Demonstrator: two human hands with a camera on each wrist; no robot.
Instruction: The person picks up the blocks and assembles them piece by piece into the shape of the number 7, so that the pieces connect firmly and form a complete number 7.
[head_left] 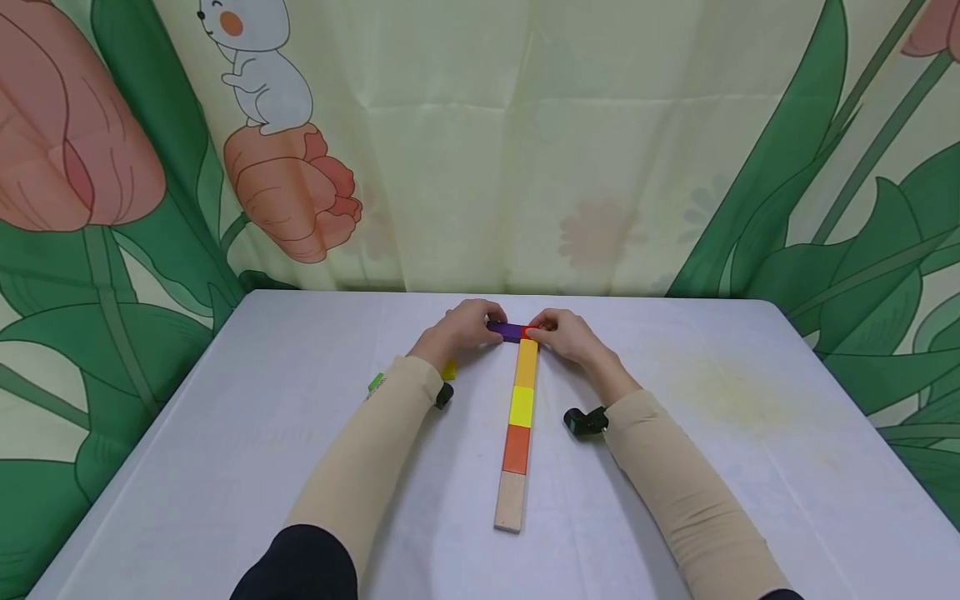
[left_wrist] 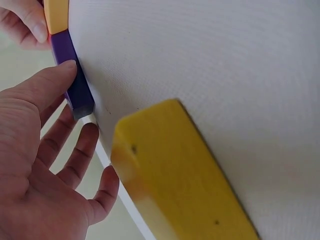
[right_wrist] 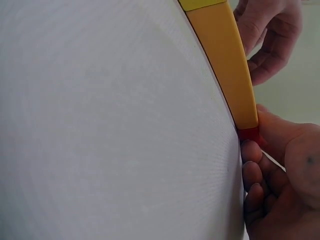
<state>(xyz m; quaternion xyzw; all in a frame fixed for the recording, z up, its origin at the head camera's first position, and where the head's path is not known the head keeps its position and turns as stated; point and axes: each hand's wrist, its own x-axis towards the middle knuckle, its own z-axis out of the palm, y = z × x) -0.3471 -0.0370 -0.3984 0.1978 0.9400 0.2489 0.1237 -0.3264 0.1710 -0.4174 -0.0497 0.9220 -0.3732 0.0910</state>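
Observation:
A column of flat blocks lies on the white table: plain wood nearest, then orange-red, yellow and light orange. At its far end a small red block meets a purple block that extends left. My left hand pinches the purple block, its thumb on top in the left wrist view, where the other fingers lie beyond the block's far side. My right hand pinches the red block, mostly covered by thumb and fingers in the right wrist view.
Beside my left wrist lies a yellow block, which looms large in the left wrist view. A green block is partly hidden by the left sleeve. The table's far edge runs just beyond both hands, with a printed curtain behind it.

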